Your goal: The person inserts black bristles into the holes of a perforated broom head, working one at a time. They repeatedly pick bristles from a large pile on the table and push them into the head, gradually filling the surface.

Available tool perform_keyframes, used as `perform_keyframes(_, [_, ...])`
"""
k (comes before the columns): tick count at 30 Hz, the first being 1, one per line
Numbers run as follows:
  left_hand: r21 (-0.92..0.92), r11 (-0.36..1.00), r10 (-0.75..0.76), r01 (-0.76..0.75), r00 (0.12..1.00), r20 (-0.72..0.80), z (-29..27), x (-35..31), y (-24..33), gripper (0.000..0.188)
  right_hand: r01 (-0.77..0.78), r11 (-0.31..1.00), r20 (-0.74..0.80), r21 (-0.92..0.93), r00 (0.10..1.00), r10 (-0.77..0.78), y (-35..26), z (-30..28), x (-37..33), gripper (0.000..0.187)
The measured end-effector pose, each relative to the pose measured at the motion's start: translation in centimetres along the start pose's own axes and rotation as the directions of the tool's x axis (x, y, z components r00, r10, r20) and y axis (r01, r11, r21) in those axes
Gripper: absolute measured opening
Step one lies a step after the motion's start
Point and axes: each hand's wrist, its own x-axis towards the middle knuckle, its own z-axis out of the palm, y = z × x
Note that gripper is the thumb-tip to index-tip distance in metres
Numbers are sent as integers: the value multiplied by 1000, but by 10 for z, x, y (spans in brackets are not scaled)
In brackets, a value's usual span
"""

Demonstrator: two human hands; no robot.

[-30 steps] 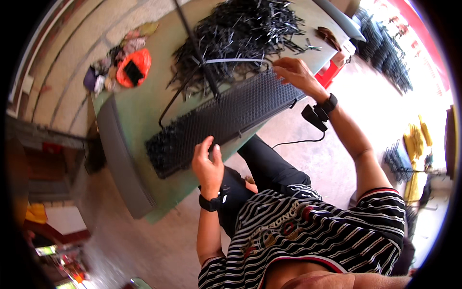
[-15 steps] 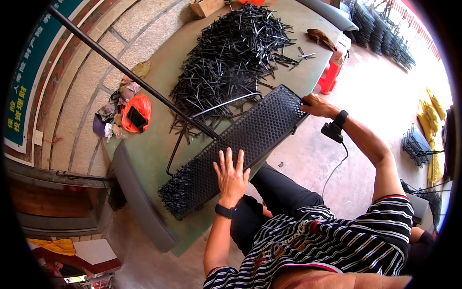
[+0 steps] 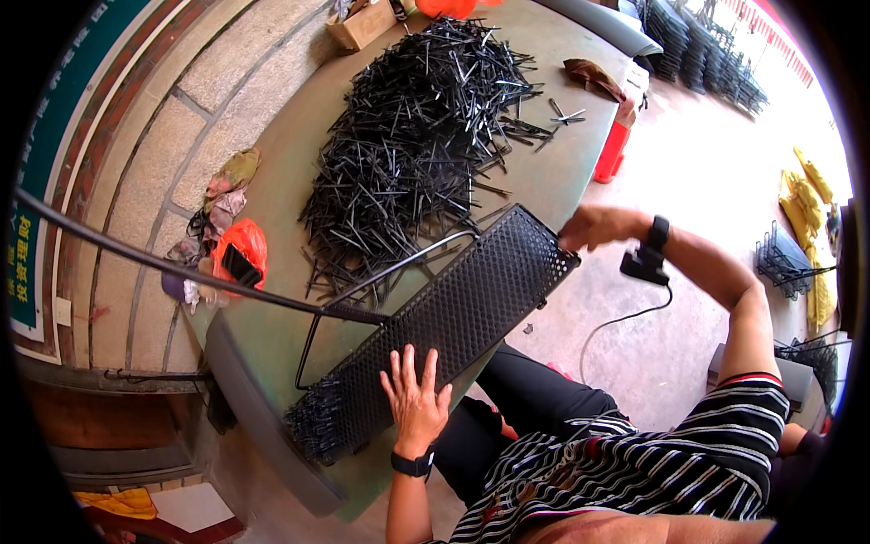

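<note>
A long black perforated metal panel (image 3: 453, 317) lies tilted across the near table edge, above my lap. Dense short black bristle-like pieces (image 3: 313, 422) stand up at its lower left end. My left hand (image 3: 415, 403) rests on the panel's near side with its fingers spread, holding nothing. At the upper right end, the curled fingers of my right hand (image 3: 603, 227) close on the panel's corner; their tips are partly hidden. From the panel's far side a bent wire support (image 3: 403, 266) and a long black rod (image 3: 199, 276) reach outward; the rod runs up to the left.
A large pile of thin black strips (image 3: 408, 154) covers the table (image 3: 272, 335) beyond the panel. An orange bag with a dark phone (image 3: 240, 266) and some cloths (image 3: 231, 177) lie left. A cardboard box (image 3: 362, 25) stands at the far edge. Wire racks (image 3: 784, 258) stand right.
The view has shifted slightly. The panel has come lower and nearer to me, and its rod has swung down to a flatter slant. Both hands have stayed at the panel.
</note>
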Motion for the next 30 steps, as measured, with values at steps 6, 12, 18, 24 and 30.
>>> perform_keyframes(6, [4,1000,-9,9,1000,28,-1,3,1,66,-158,977,-413,-143,907,86,-7,-133,65,78])
perform_keyframes(12, [6,1000,-15,15,999,49,1,5,0,65,-317,869,-611,-379,792,22,-27,-153,179,88])
perform_keyframes(18, [-7,1000,-21,22,998,64,0,7,-2,67,-426,832,-561,-354,809,175,-31,-141,274,99])
perform_keyframes(24, [-17,1000,-25,26,996,85,-2,9,-2,66,-575,768,-675,-281,687,267,-7,-142,319,90])
perform_keyframes(30, [-22,999,-42,44,994,99,-2,6,-3,66,-399,698,-382,-595,904,191,-18,-154,312,60])
